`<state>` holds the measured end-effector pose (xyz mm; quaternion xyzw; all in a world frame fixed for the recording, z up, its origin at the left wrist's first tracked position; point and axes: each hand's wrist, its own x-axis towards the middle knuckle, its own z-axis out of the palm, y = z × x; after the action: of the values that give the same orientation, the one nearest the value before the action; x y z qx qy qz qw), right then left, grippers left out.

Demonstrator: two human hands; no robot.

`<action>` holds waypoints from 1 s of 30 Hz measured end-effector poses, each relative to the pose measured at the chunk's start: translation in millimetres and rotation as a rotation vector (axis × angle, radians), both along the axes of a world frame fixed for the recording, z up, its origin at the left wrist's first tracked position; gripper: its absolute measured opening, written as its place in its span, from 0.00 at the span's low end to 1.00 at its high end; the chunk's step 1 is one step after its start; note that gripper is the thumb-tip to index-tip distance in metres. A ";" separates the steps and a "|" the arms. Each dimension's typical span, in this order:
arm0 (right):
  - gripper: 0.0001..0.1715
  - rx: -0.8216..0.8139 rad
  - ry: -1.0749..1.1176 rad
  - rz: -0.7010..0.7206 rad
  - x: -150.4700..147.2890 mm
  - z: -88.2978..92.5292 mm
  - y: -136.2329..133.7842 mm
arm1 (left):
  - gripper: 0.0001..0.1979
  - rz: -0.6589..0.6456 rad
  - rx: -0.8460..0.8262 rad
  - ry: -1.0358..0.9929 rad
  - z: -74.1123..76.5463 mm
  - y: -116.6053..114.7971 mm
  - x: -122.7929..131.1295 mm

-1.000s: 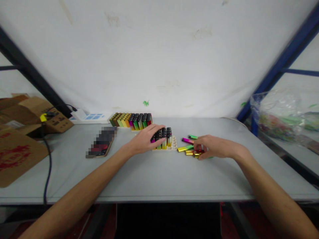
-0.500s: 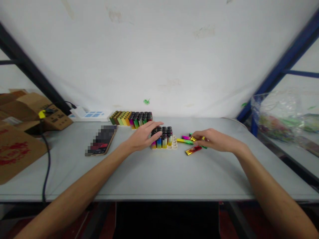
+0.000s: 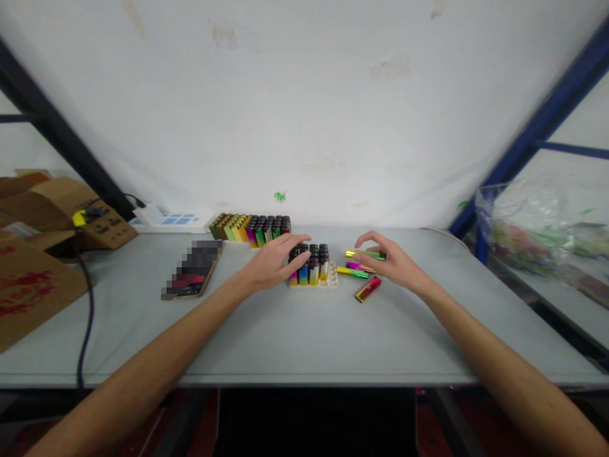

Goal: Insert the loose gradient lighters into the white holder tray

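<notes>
My left hand (image 3: 276, 263) is spread over the left side of a white tray (image 3: 328, 284) of upright lighters (image 3: 314, 270) with black tops. Its thumb lies in front of them and its fingers stretch behind; whether it presses on them I cannot tell. To the right, my right hand (image 3: 387, 259) pinches a gold-and-green lighter (image 3: 352, 253), held level just above the table. Below that hand lie a purple lighter (image 3: 356, 266) and a yellow-green lighter (image 3: 353, 273). A red-and-gold lighter (image 3: 368, 289) lies nearer me. Some tray sockets at the right show bare.
Behind my left hand stand more lighters in blocks (image 3: 269, 230), some gold and green (image 3: 231, 226). A phone (image 3: 195, 270), a power strip (image 3: 178, 222), a black cable (image 3: 88, 317) and cardboard boxes (image 3: 42, 273) are at left. A clear plastic bag (image 3: 528, 222) is at right.
My right hand has moved up and left, lifting the gold-and-green lighter from the loose group. The red-and-gold lighter has turned on the table. My left hand stays in place.
</notes>
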<state>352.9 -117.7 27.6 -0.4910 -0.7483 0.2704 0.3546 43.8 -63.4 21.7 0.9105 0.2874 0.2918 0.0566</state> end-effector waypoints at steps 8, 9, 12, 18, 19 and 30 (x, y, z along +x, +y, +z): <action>0.26 -0.168 0.199 0.090 -9.4 -7.8 3.0 | 0.21 -0.015 -0.004 0.012 -4.0 0.9 1.2; 0.26 -0.170 0.203 0.100 -11.2 -6.7 1.2 | 0.21 -0.014 -0.002 0.010 -4.2 1.0 1.1; 0.27 -0.236 0.234 0.159 -17.2 -1.6 -5.0 | 0.20 -0.014 0.001 0.009 -4.5 1.1 0.9; 0.27 -0.326 0.326 0.217 -29.3 -3.3 -9.0 | 0.20 -0.026 -0.001 0.007 -4.9 1.2 1.3; 0.28 -0.317 0.335 0.184 -30.6 -6.3 -8.0 | 0.20 -0.026 0.000 0.005 -4.9 1.1 1.3; 0.32 -0.045 0.099 -0.037 -34.2 -19.5 -6.2 | 0.19 -0.043 -0.026 0.009 -2.2 -0.6 2.0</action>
<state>318.7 -123.9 8.1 -0.4988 -0.7142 0.3047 0.3849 45.9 -63.9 19.5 0.9169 0.2718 0.2829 0.0733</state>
